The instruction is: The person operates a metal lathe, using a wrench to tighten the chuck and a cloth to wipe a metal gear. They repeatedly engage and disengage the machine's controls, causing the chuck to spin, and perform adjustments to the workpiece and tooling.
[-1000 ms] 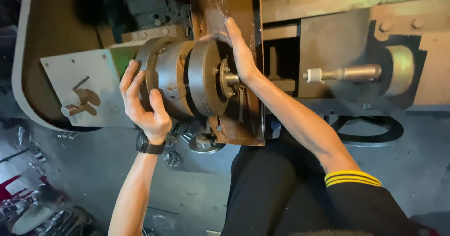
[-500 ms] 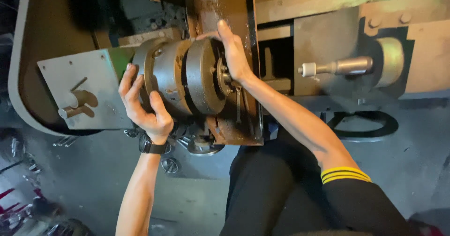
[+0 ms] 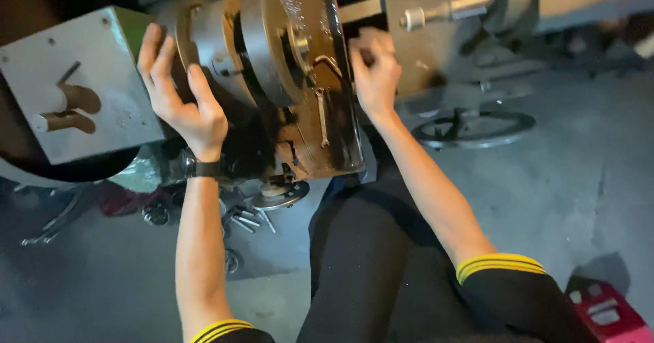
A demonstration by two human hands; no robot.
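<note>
chuck (image 3: 225,50) top cropped, right hand (image 3: 373,70) blurred

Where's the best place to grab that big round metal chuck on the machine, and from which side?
Grip the chuck by its broad cylindrical rim, from the near side, probably where the left hand already spreads. Its round wall gives the fingers a wrap; the brown plate crowds its right face, beside the right hand.
</note>
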